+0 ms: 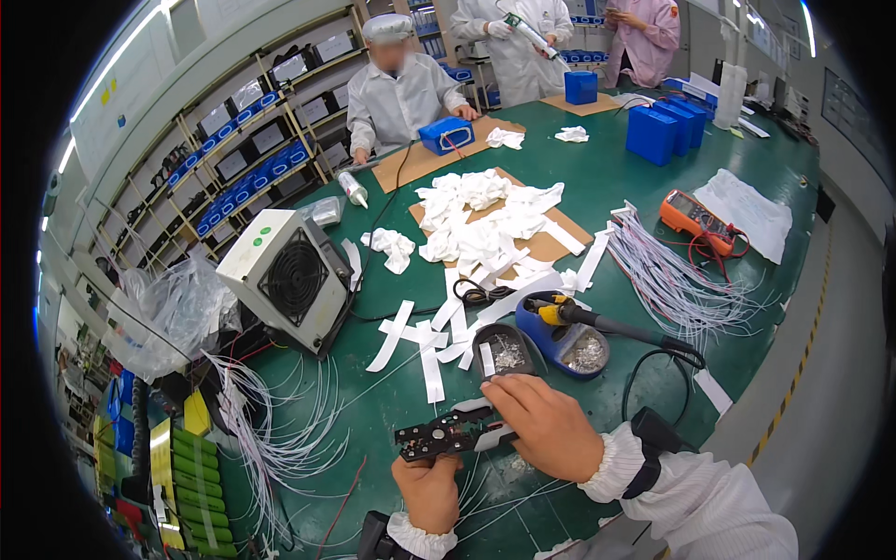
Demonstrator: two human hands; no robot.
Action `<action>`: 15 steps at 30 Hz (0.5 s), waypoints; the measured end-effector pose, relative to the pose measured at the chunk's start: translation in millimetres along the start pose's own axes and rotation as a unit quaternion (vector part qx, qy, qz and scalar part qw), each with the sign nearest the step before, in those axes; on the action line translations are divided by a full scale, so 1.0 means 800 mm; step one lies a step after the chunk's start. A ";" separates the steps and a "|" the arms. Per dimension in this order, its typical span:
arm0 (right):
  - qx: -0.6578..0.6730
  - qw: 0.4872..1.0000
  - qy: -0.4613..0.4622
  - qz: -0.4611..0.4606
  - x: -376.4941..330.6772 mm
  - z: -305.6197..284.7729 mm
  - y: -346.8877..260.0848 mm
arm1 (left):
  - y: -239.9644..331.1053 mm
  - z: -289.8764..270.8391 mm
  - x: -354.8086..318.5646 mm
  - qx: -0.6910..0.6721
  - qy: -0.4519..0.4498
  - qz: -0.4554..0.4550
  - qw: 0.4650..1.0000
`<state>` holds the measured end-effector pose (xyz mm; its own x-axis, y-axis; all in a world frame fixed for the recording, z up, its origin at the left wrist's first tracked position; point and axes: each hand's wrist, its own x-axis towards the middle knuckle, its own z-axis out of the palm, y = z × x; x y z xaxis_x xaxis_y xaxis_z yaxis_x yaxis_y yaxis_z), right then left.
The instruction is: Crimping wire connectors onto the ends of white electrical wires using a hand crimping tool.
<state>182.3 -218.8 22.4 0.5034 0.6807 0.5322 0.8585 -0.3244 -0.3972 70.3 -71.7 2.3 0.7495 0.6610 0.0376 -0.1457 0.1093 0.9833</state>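
Note:
My right hand (pixel 549 425) is closed around the grey-and-black handles of a wire stripper (pixel 446 432), which lies across in front of me with its dark jaws to the left. Just below those jaws my left hand (pixel 429 490) is closed, its fingertips against the tool's lower edge. What it pinches, if anything, is hidden. Thin white wires (pixel 481 490) spread over the green table (pixel 373 411) beneath and between my hands. Beyond my right hand stands a dark tray (pixel 504 347) with small scraps in it.
A blue soldering iron stand (pixel 565 345) holds its iron beyond my right hand. Wire bundles lie left (pixel 271 411) and right (pixel 667 261). Farther off are a fan unit (pixel 289 280), crumpled white cloths (pixel 485 215), an orange multimeter (pixel 695 222), blue battery packs (pixel 653 135) and several co-workers (pixel 397 98).

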 end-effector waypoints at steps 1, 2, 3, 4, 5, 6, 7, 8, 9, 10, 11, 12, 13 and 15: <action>0.000 1.000 -0.001 0.000 0.000 0.000 0.000 | 0.001 0.001 0.000 -0.006 0.002 -0.005 1.000; -0.002 1.000 0.000 -0.001 0.000 0.001 0.000 | 0.001 0.001 0.000 -0.006 0.003 -0.005 1.000; -0.003 1.000 0.000 -0.003 0.000 0.001 0.000 | 0.002 0.000 0.000 -0.004 0.001 -0.005 1.000; -0.003 1.000 0.000 -0.002 0.000 0.002 0.000 | 0.001 0.000 0.001 -0.002 -0.001 -0.005 1.000; -0.003 1.000 -0.002 -0.003 0.000 0.001 0.000 | 0.001 0.000 0.000 -0.002 -0.001 -0.005 1.000; -0.003 1.000 -0.003 -0.002 -0.001 0.001 0.000 | 0.001 0.000 0.000 -0.003 -0.002 -0.005 1.000; -0.003 1.000 -0.004 -0.002 -0.001 0.001 0.000 | 0.000 0.000 0.000 -0.003 -0.003 -0.005 1.000; -0.003 1.000 -0.001 -0.002 -0.001 0.001 0.000 | 0.001 0.000 -0.001 -0.003 -0.002 -0.005 1.000; -0.004 1.000 0.001 -0.002 -0.001 0.001 0.000 | 0.002 0.000 -0.002 0.000 0.002 -0.007 1.000; -0.003 1.000 0.001 -0.002 -0.002 0.002 0.000 | 0.002 0.000 -0.003 0.004 0.006 -0.010 1.000; -0.002 1.000 0.001 -0.003 -0.003 0.002 0.001 | 0.002 0.000 -0.003 0.003 0.006 -0.010 1.000; -0.002 1.000 0.002 -0.004 -0.003 0.002 0.001 | 0.001 0.000 -0.003 0.001 0.001 -0.007 1.000; -0.002 1.000 0.002 -0.004 -0.004 0.001 0.001 | 0.001 0.000 -0.003 -0.001 -0.004 -0.004 1.000; 0.004 1.000 -0.001 -0.005 -0.002 -0.001 0.002 | 0.001 0.001 -0.003 -0.006 -0.005 -0.003 1.000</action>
<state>183.1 -220.9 21.1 0.4946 0.6846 0.5355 0.8628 -0.3121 -0.3978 68.9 -73.5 3.5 0.7573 0.6522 0.0340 -0.1497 0.1226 0.9811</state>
